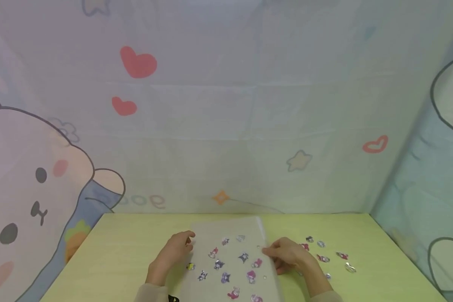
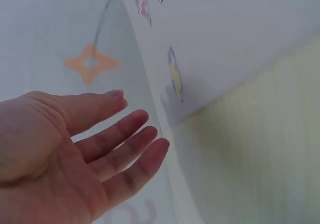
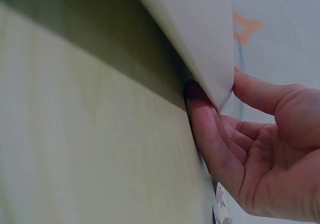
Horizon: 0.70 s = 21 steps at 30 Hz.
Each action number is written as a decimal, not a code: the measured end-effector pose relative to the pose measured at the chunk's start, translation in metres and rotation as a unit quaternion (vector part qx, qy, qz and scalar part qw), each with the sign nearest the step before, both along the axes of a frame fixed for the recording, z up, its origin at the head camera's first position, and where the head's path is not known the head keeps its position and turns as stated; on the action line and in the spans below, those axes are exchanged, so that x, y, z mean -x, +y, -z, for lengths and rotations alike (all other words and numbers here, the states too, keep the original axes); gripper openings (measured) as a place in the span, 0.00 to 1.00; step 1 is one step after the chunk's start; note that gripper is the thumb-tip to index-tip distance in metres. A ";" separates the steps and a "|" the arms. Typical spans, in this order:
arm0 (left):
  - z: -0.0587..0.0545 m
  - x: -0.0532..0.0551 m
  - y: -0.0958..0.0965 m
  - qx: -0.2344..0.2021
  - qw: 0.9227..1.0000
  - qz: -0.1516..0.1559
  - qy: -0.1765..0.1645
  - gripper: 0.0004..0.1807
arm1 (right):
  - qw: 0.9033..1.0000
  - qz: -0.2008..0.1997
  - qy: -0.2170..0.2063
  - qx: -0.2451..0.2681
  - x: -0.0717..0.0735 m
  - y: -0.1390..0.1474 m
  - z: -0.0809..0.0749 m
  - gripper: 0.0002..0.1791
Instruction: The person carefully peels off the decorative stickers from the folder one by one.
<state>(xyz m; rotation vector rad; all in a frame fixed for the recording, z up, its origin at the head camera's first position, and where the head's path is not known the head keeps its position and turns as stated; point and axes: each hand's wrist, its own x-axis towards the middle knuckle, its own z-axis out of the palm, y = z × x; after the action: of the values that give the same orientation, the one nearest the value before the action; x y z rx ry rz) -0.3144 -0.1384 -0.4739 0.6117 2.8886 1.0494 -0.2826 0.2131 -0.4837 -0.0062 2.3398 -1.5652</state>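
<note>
A large white sheet [image 1: 207,230] dotted with several small cartoon stickers [image 1: 219,264] lies before me, its right edge raised off the table. My right hand [image 1: 288,253] pinches that edge, thumb on top and fingers underneath; in the right wrist view the lifted sheet [image 3: 200,29] bends above the hand [image 3: 270,144]. Beside the sheet's left edge is my left hand [image 1: 175,247], holding nothing. In the left wrist view its fingers spread loosely [image 2: 127,176], apart from the sheet, and a yellow sticker [image 2: 175,77] shows near the sheet's edge.
More loose stickers [image 1: 323,259] are scattered on the yellow table [image 1: 128,247] right of the sheet. A small black thing [image 1: 173,298] shows at the bottom, near my left sleeve. Behind the table hangs a printed cloth [image 1: 211,159] with hearts and a cartoon animal.
</note>
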 end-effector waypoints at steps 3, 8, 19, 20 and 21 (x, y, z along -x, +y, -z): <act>0.001 0.004 0.011 0.017 0.999 0.029 0.002 0.18 | 1.000 0.001 -0.001 -0.003 0.000 0.000 0.000 0.17; -0.005 0.012 0.025 0.080 0.994 0.072 0.022 0.17 | 1.000 0.004 0.001 0.000 0.002 0.000 -0.001 0.17; -0.009 0.023 0.044 0.114 0.986 0.107 0.049 0.02 | 1.000 0.006 0.003 -0.001 0.001 0.000 0.000 0.17; -0.008 0.023 0.045 0.112 0.987 0.108 0.049 0.02 | 1.000 0.009 0.003 -0.002 0.000 0.000 0.000 0.17; -0.007 0.023 0.047 0.110 0.987 0.110 0.049 0.02 | 1.000 0.011 0.003 -0.002 0.000 0.000 0.001 0.17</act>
<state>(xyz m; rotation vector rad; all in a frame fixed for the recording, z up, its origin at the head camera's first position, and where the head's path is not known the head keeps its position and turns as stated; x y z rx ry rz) -0.3371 -0.0913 -0.4665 0.9630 2.8756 0.6808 -0.2823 0.2127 -0.4844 0.0161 2.3552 -1.5713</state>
